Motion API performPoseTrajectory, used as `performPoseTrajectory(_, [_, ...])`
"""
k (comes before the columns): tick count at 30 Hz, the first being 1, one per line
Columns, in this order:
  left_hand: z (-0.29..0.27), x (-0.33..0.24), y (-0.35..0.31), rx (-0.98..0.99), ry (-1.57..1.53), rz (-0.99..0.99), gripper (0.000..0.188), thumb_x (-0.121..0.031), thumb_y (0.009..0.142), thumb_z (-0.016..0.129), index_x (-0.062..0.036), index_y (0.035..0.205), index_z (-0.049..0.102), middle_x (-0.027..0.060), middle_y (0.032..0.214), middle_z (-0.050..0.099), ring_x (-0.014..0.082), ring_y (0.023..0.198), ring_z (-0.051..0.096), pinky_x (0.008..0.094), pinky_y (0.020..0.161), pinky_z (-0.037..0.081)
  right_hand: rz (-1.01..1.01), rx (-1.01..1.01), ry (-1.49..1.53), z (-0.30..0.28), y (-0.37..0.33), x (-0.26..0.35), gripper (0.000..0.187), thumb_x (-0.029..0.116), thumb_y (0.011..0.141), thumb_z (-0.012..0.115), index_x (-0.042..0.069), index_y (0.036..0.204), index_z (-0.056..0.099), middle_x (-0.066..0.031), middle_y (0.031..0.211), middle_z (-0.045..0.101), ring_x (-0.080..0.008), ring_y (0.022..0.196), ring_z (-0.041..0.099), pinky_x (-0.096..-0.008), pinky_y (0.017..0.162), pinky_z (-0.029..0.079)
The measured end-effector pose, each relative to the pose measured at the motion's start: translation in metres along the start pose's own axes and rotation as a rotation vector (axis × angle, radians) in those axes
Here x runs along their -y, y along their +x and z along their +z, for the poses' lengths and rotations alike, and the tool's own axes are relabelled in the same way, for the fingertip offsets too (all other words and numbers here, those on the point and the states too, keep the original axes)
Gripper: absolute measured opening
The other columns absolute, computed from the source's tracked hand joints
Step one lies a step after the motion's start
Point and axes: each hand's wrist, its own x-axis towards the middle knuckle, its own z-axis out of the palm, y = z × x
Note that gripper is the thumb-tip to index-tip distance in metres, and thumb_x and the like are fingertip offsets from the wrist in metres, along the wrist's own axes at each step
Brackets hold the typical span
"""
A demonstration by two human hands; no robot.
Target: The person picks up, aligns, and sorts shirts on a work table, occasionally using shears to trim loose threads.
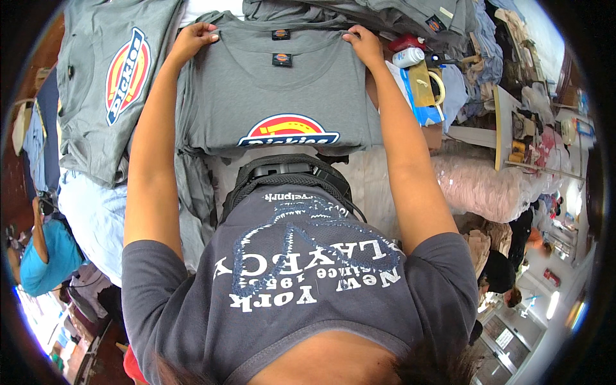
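A grey T-shirt lies spread out in front of me, with a red, yellow and blue printed badge at its lower edge. My left hand pinches the cloth at its upper left shoulder. At the upper right shoulder, the fingers of my right hand are closed on the same shirt. Two dark neck labels, one above the other, show at the collar, so a second grey shirt seems to lie under or behind it. Both arms reach forward, nearly straight.
Another grey T-shirt with a matching badge lies at the left. On the right are a white bottle, a tape roll and a plastic-wrapped pinkish bundle. More grey garments lie at the back. A person in blue is far left.
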Motion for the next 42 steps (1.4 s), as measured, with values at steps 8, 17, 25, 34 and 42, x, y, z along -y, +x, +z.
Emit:
performPoseTrajectory(8, [0.018,0.008,-0.012,-0.155,0.192,-0.021,0.031,-0.02,0.07,0.066,-0.0018,0.093,0.057,0.006,0.078,0.06,0.0131,0.073,0.055,0.0241,0.07,0.041,0.045,0.026,-0.117,0.008,-0.003,0.002,0.031,0.039,0.07,0.06,0.016,0.091,0.058,-0.0088,0.087,0.06,-0.0304,0.082,0.056,-0.0408,0.074,0.04])
performPoseTrajectory(17, [0.051,-0.024,-0.15,-0.649,0.487,0.154,0.036,-0.015,0.072,0.062,0.0002,0.101,0.047,0.0153,0.093,0.05,0.0282,0.09,0.048,0.0336,0.077,0.038,-0.084,-0.161,0.143,-0.037,-0.113,0.011,0.02,0.022,0.075,0.061,0.006,0.086,0.056,-0.0069,0.079,0.058,-0.018,0.072,0.055,-0.029,0.064,0.042])
performPoseTrajectory(25, [0.094,-0.03,-0.28,-0.526,0.099,-0.309,0.029,-0.007,0.078,0.055,0.0022,0.103,0.044,0.014,0.097,0.051,0.0224,0.091,0.053,0.0285,0.076,0.042,0.391,0.015,0.2,-0.037,-0.28,-0.02,0.018,0.016,0.074,0.063,0.004,0.085,0.055,-0.0024,0.078,0.057,-0.0103,0.071,0.052,-0.025,0.062,0.041])
performPoseTrajectory(34, [0.136,0.002,-0.276,-0.662,0.016,-0.173,0.042,-0.007,0.08,0.053,-0.0042,0.117,0.032,0.0149,0.114,0.037,0.0264,0.109,0.042,0.0353,0.083,0.041,0.462,-0.114,0.758,-0.002,-0.289,-0.044,0.033,0.014,0.072,0.065,0.001,0.097,0.048,-0.0039,0.087,0.049,-0.0126,0.081,0.047,-0.025,0.066,0.04])
performPoseTrajectory(42, [0.144,0.033,-0.271,-0.51,-0.357,-0.495,0.047,-0.01,0.08,0.055,-0.0051,0.118,0.028,0.0119,0.105,0.039,0.0152,0.074,0.052,0.0266,0.052,0.049,0.431,0.212,0.522,-0.032,-0.29,-0.052,0.023,0.019,0.073,0.066,0.001,0.083,0.055,0.0038,0.068,0.048,-0.0046,0.061,0.041,-0.0193,0.056,0.036])
